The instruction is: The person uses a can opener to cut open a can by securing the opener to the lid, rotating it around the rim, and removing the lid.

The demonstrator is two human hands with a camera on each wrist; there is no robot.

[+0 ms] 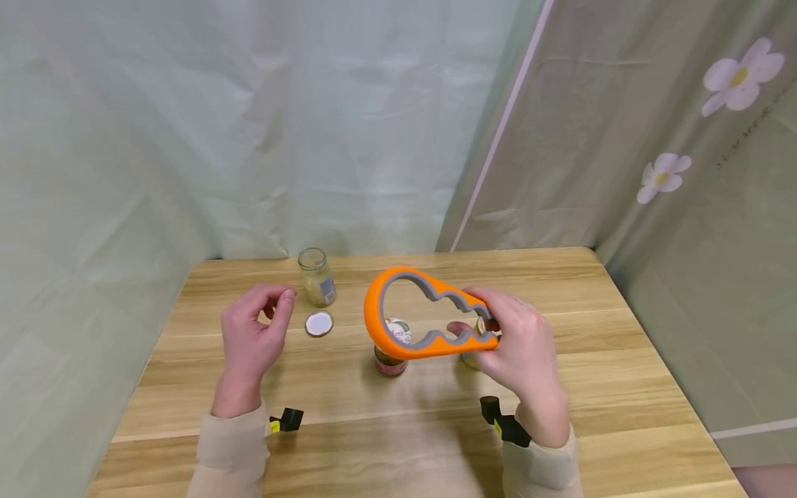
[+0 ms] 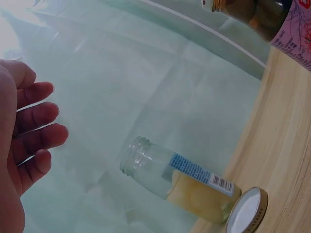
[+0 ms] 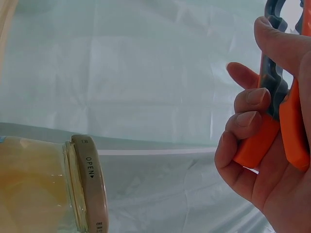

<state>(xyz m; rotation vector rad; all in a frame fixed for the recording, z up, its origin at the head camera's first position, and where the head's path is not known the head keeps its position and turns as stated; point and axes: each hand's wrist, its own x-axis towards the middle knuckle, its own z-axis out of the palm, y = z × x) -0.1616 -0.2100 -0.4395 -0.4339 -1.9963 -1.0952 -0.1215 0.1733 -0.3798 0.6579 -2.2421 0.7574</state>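
My right hand grips the opener mid-scene; swung low, it could tip the middle jar. My left hand, loosely curled and holding nothing, could brush the far-left open jar.

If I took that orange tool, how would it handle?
The orange tool looks stiff: its loop sticks out unsupported from the right hand. Probably light, being an open frame; its scalloped grey lining may grip well.
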